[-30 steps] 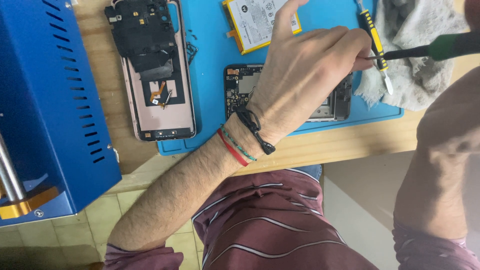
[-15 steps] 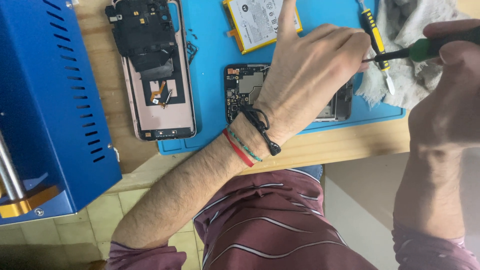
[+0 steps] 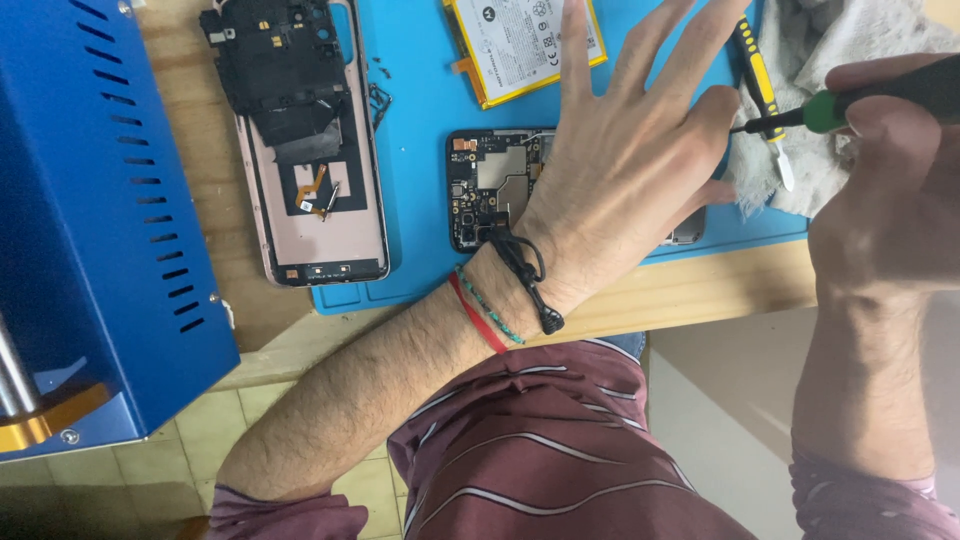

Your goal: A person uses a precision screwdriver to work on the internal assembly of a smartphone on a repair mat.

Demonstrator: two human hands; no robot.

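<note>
A blue mat [image 3: 420,150] is spread across the table, and the opened phone [image 3: 490,190] is laid on it with its long axis left to right. The phone is pressed down by the left hand [image 3: 630,170], fingers spread. A screwdriver [image 3: 850,105] is gripped in the closed right hand [image 3: 890,200], its tip pointed left at the phone's right end.

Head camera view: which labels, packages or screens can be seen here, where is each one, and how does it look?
Battery label: flat white rectangle with small dark print and symbols, on a yellow-edged battery at the top of the blue mat, above the left hand.
Opened phone: dark circuit board showing, no lit screen, partly under the left hand.
No packages or signs in view.
</note>
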